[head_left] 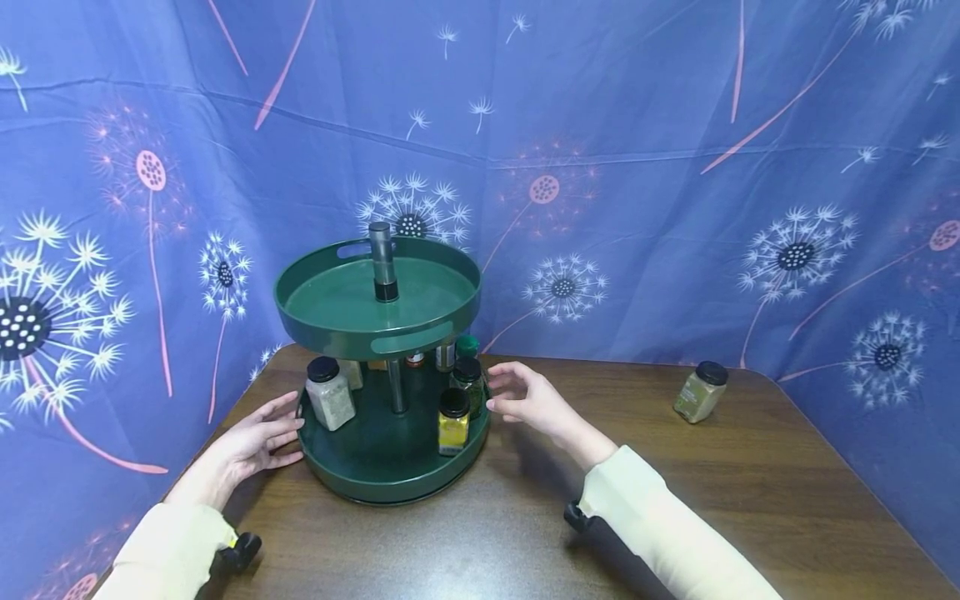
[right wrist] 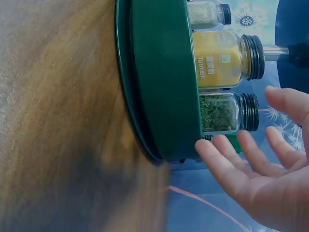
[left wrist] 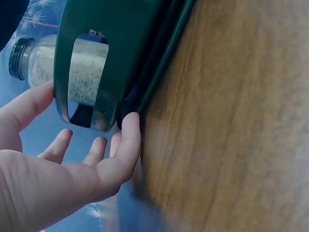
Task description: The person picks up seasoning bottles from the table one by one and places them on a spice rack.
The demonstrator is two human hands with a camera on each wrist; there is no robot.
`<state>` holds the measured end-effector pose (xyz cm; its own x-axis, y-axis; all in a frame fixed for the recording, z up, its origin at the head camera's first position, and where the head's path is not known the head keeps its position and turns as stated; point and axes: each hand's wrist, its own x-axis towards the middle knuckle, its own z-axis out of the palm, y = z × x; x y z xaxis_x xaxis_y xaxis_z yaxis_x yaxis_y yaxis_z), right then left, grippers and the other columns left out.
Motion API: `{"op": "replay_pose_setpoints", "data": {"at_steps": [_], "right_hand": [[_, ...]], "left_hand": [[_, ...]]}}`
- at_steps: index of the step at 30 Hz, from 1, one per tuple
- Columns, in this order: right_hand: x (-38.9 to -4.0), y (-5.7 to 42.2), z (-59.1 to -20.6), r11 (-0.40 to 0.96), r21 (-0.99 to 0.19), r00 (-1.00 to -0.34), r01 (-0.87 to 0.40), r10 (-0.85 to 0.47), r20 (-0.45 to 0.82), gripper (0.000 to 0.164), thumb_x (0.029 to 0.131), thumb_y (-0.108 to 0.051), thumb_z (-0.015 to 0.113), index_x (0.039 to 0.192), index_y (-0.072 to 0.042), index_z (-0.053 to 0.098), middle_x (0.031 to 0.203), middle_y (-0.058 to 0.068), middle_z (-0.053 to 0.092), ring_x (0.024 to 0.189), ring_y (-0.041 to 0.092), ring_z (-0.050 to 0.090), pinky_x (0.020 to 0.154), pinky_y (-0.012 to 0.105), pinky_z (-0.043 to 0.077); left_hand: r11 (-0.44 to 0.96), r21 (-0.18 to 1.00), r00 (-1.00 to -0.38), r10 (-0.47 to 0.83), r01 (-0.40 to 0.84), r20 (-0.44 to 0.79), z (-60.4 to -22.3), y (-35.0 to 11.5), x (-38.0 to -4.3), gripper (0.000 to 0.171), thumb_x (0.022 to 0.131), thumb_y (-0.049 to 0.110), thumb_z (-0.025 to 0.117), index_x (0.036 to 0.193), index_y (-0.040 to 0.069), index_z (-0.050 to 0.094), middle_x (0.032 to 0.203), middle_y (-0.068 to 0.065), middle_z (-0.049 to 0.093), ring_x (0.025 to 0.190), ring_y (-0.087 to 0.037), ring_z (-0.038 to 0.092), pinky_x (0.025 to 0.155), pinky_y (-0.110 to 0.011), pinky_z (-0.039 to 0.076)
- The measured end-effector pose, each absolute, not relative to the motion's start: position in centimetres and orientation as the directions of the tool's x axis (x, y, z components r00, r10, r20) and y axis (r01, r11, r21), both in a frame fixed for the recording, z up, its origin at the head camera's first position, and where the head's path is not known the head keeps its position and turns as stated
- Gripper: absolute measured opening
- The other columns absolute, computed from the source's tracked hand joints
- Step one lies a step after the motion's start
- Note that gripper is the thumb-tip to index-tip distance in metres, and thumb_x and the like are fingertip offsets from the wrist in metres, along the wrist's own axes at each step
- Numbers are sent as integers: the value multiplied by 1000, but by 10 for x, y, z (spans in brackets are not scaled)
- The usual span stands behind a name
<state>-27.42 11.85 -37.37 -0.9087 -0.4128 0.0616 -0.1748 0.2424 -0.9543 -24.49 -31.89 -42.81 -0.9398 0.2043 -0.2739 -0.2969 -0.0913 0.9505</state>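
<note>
A green two-tier turntable stands on the table, spice jars on its lower tier. My left hand is at the lower tier's left side, its fingers loosely bent; in the left wrist view the fingertips meet the green wall beside a cut-out handle. Near that spot stands a black-lidded jar of pale seasoning. On the other side my right hand has its fingers spread at the rim, by a jar of green herbs and a yellow turmeric jar. Neither hand holds a jar.
The upper tier surrounds a metal post and overhangs the lower jars, partly hiding those at the back. Another black-lidded jar stands alone at the right of the wooden table. A blue patterned cloth hangs behind and at both sides.
</note>
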Motion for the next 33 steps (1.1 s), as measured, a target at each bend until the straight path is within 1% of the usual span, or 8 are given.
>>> {"op": "replay_pose_setpoints", "data": {"at_steps": [3, 5, 11, 14, 18, 22, 29, 33], "right_hand": [[-274, 119, -378, 221, -969, -921, -114, -390, 20, 55, 85, -9, 68, 134, -2, 44, 130, 25, 50, 101, 24, 61, 82, 52, 51], [-274, 119, -382, 206, -976, -927, -78, -374, -5, 56, 85, -9, 68, 134, -2, 43, 132, 26, 48, 100, 24, 60, 81, 52, 51], [-275, 119, -393, 144, -988, -938, 52, -332, -98, 57, 87, -6, 64, 138, -3, 38, 135, 28, 41, 109, 38, 56, 81, 53, 50], [-275, 118, -398, 113, -988, -932, 101, -337, -134, 59, 89, -5, 61, 141, -2, 33, 135, 30, 38, 113, 44, 52, 83, 56, 49], [-275, 116, -405, 70, -986, -923, 148, -349, -163, 62, 90, -7, 60, 143, -3, 29, 137, 30, 36, 112, 42, 52, 84, 57, 48], [-275, 114, -412, 36, -981, -916, 189, -354, -190, 62, 91, -8, 58, 144, -4, 27, 138, 29, 36, 108, 38, 52, 83, 56, 49], [-273, 106, -419, -5, -972, -918, 236, -330, -221, 63, 90, -9, 59, 144, -8, 27, 136, 26, 38, 96, 29, 54, 81, 54, 50], [-272, 103, -420, -18, -970, -919, 244, -323, -225, 64, 90, -9, 60, 144, -8, 26, 137, 27, 36, 94, 27, 53, 81, 54, 50]], "left_hand": [[-90, 951, -938, 214, -296, -272, -428, -321, -249, 59, 98, 17, 52, 147, 30, 22, 125, 4, 36, 100, -9, 52, 88, -44, 45], [-86, 952, -938, 217, -294, -270, -427, -321, -251, 56, 98, 18, 52, 145, 31, 25, 124, 4, 36, 102, -10, 51, 88, -43, 46], [-60, 953, -939, 204, -296, -278, -424, -320, -257, 56, 99, 20, 49, 147, 29, 23, 140, -9, 22, 110, -18, 41, 87, -43, 46], [-69, 951, -939, 197, -301, -283, -422, -320, -258, 56, 99, 19, 49, 147, 29, 24, 143, -10, 18, 109, -18, 42, 87, -42, 46], [-83, 948, -938, 197, -307, -286, -420, -320, -260, 51, 99, 21, 47, 145, 31, 27, 145, -14, 16, 106, -16, 46, 86, -42, 45], [-88, 946, -936, 200, -312, -290, -420, -319, -262, 47, 101, 21, 44, 144, 32, 28, 151, -19, 3, 105, -16, 46, 86, -41, 45], [-117, 941, -934, 210, -318, -290, -420, -322, -264, 38, 100, 21, 45, 134, 36, 38, 133, -4, 29, 105, -16, 46, 86, -41, 44], [-129, 936, -930, 217, -328, -297, -421, -324, -264, 37, 101, 22, 44, 134, 38, 38, 130, -1, 29, 106, -16, 45, 87, -41, 44]]}}
